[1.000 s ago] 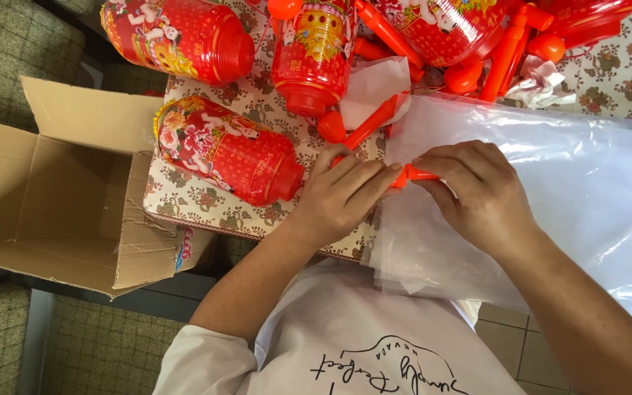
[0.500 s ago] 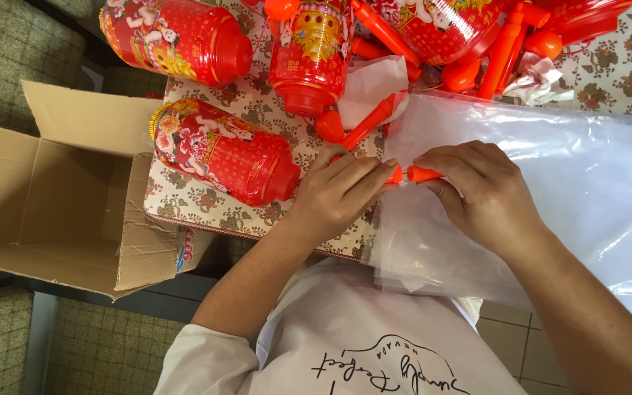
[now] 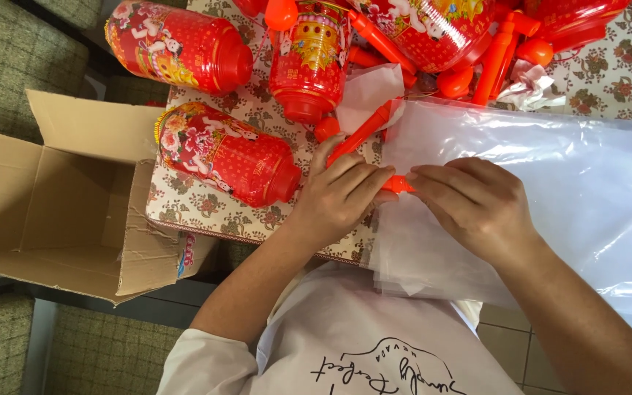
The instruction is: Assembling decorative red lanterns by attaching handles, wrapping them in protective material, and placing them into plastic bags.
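Floral tablecloth (image 3: 206,208) under red lanterns (image 3: 224,153), open cardboard box (image 3: 53,197) alongside.

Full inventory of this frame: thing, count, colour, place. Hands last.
Red plastic lanterns with printed pictures: at least five, red with gold and pink, lying across the table's top and left.
Orange plastic handle sticks: several, count unclear, piled at top right.
Orange stick in hand: one, at table centre.
Clear plastic bags: a stack, translucent white, on the table's right.
White tissue paper: crumpled pieces among the sticks.
Floral tablecloth: one, beige with red flowers.
Open cardboard box: one, brown, left of table.
White printed shirt: bottom centre.
Left hand: grips the stick.
Right hand: on the bags, fingertips at the stick.
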